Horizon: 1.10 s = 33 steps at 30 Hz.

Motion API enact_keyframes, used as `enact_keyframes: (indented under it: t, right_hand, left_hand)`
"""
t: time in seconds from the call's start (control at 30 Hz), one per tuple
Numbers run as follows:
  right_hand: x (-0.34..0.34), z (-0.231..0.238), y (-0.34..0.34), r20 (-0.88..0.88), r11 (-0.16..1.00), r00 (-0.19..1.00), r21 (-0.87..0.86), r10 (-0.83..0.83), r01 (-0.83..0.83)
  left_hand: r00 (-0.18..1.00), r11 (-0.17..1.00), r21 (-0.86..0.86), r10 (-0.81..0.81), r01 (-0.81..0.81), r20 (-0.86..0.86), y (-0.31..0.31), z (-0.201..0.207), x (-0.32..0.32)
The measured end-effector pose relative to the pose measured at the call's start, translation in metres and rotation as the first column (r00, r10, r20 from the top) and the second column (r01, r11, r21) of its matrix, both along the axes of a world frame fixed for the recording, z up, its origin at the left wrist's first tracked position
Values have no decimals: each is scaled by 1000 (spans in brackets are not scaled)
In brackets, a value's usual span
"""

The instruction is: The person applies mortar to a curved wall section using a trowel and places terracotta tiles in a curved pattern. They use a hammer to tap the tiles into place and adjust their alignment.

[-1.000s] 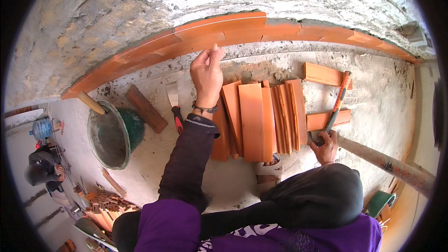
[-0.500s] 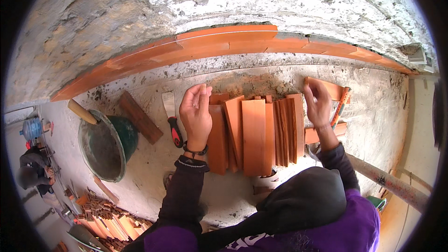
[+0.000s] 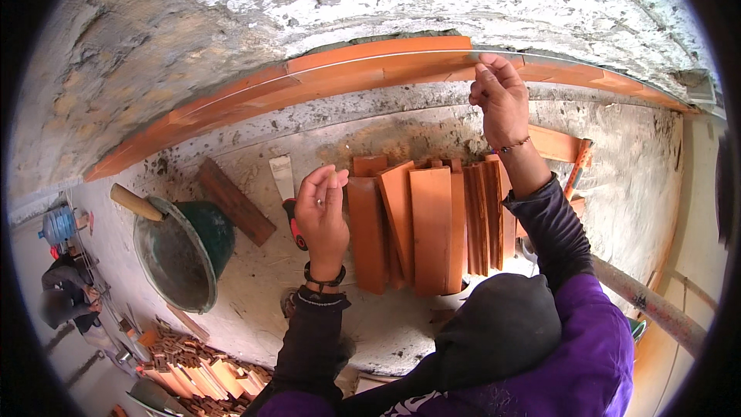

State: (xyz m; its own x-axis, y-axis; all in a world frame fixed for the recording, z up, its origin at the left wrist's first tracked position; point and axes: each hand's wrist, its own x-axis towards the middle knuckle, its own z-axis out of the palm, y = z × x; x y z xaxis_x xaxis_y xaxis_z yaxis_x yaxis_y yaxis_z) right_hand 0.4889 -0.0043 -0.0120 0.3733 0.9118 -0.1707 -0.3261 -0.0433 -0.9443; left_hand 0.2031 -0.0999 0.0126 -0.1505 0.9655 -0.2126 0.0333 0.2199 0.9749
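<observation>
My right hand [image 3: 505,104] is raised to the wall, its fingers pinched at the taut white string [image 3: 370,55] that runs along the orange tile strips [image 3: 417,69]. My left hand [image 3: 323,205] is held above the floor, thumb and fingers pressed together. Anything in that pinch is too small to make out. Just right of it lies a row of loose orange tile strips [image 3: 430,224], some flat and some on edge. A putty knife [image 3: 292,220] with a red and black handle is partly behind my left hand.
At left stands a dark green bucket [image 3: 220,239] with a wooden handle [image 3: 137,202] across its rim, beside a brown board [image 3: 235,201]. A hammer [image 3: 575,171] leans at right near a long pole [image 3: 656,305]. More tiles [image 3: 204,374] are piled lower left; another person [image 3: 69,293] sits beyond.
My right hand has moved up from beside the loose tiles to the string at the wall. My left hand has lowered slightly, still pinched.
</observation>
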Motion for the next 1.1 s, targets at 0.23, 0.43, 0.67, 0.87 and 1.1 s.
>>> enact_keyframes:
  t: [0.23, 0.43, 0.67, 0.87, 1.1]
  right_hand:
    - [-13, -1, 5, 192, 999, 981, -9, 36, -35]
    - [-12, 0, 0, 185, 999, 983, 34, 12, -18]
    - [-9, 1, 5, 141, 998, 990, 65, -3, -6]
    - [-8, -3, 14, 331, 1000, 943, 2, 0, -1]
    - [-13, -7, 22, 396, 997, 916, 54, -71, 54]
  left_hand:
    - [1000, 999, -41, -27, 27, 9, -4, -3, 5]
    - [998, 995, -79, -58, 57, -2, -8, 4, 12]
    - [998, 996, -70, -59, 59, -3, -15, 6, 19]
    - [998, 997, -34, -67, 67, 3, -20, 7, 21]
    - [997, 996, -31, -83, 83, -9, -12, 12, 16]
